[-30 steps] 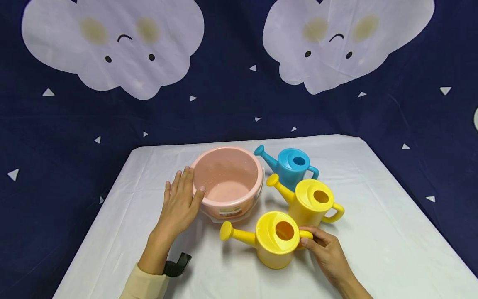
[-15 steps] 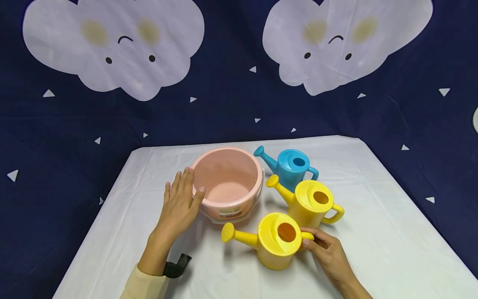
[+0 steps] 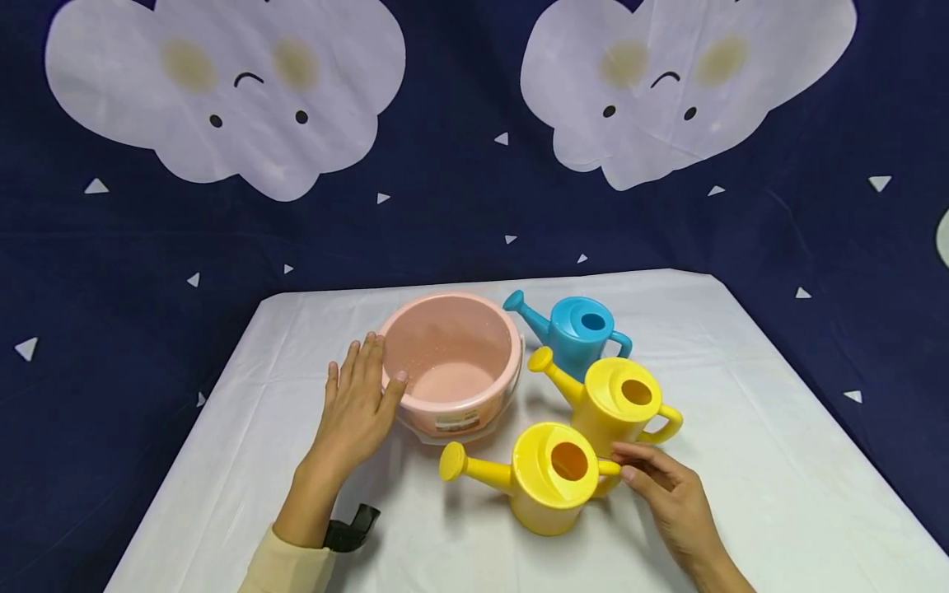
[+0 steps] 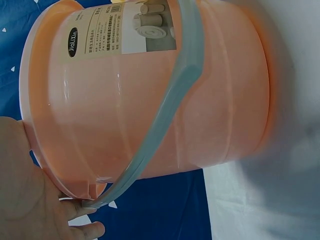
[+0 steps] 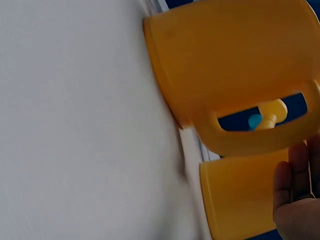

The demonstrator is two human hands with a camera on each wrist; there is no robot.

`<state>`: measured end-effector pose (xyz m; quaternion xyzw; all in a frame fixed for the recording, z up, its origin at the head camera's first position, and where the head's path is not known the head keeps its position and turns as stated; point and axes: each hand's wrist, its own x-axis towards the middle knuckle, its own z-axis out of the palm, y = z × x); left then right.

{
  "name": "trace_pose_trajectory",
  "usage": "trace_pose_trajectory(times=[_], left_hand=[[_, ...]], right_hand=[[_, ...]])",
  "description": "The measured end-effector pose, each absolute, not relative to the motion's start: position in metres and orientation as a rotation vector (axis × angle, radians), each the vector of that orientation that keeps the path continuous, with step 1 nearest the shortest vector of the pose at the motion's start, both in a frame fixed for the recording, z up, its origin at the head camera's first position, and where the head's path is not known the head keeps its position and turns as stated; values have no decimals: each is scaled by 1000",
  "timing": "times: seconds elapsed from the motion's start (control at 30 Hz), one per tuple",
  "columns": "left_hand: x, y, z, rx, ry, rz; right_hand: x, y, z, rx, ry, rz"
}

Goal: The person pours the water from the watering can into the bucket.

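Note:
My left hand (image 3: 354, 412) rests with straight fingers against the left side of a pink bucket (image 3: 426, 418), thumb at its rim. The left wrist view shows the bucket's label and its grey carrying handle (image 4: 165, 115). A yellow watering can (image 3: 544, 506) stands upright nearest me, spout pointing left. Just right of its handle is my right hand (image 3: 670, 506), fingers loosely bent and holding nothing. Whether a fingertip still touches the handle I cannot tell. Behind stand a second yellow watering can (image 3: 611, 424) and a blue watering can (image 3: 574, 346), both upright.
A white cloth (image 3: 749, 461) covers the table. Beyond it hangs a dark blue backdrop (image 3: 445, 222) with clouds and small triangles. The three cans stand in a slanting row to the bucket's right, spouts leftward. A black strap piece (image 3: 352, 527) sits at the left wrist.
My right hand has let go of the front yellow watering can's handle and moved slightly right. That can shifted a little to the right earlier. The left hand and bucket stay put.

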<state>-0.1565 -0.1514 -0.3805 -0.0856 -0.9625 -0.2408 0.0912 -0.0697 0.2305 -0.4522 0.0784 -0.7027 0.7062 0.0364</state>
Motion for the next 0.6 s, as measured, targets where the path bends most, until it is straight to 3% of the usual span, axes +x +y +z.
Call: trace_pose_trajectory(times=[0.6], left_hand=[[-157,-151,-381,-253,-2853,-722]], right_hand=[[-69,250,-447,255,-1983,2077]])
